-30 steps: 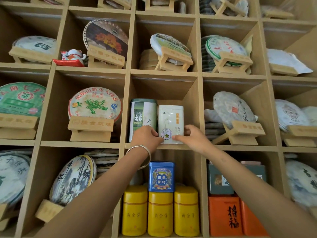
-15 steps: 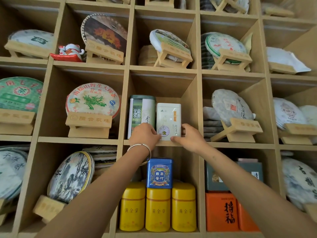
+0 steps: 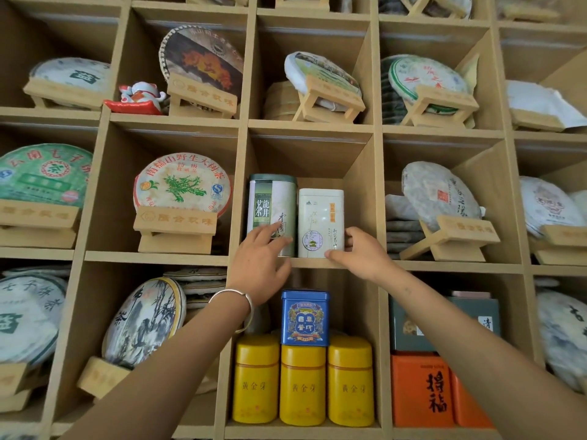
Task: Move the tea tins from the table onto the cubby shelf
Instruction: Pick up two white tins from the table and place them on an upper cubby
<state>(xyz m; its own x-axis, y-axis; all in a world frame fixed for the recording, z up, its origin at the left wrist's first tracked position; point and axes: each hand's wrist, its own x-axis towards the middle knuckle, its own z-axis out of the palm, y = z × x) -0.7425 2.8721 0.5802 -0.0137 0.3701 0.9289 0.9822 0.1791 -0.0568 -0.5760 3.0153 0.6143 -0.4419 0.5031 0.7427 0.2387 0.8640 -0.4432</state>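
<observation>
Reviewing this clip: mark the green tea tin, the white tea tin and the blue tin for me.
green tea tin (image 3: 268, 204): head view, on its front label.
white tea tin (image 3: 320, 214): head view, middle of its front face.
blue tin (image 3: 305, 319): head view, on its front panel, cubby below.

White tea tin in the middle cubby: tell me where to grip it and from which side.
Grip the white tea tin across its upper front corners, coming straight in from the open front. It stands upright, the green tea tin close on its left, so that side looks blocked.
</observation>
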